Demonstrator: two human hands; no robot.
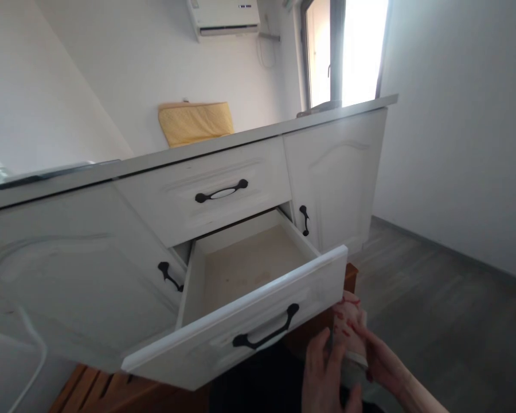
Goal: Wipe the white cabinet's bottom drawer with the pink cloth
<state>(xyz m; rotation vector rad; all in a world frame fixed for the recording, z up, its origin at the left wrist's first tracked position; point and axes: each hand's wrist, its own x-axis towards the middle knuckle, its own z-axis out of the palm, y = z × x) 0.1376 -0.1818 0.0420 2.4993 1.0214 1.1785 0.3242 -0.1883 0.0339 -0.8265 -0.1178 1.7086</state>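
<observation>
Pink item with red markings is held at lower right, below the right end of the drawer front. From left to right, the white lower drawer juts out of its cabinet, the left hand has fingers slightly parted beside the item, contact unclear, and the right hand clasps its right side.

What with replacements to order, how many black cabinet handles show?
4: upper-drawer handle, lower-drawer handle, left-door handle, right-door handle. More may be hidden.
</observation>
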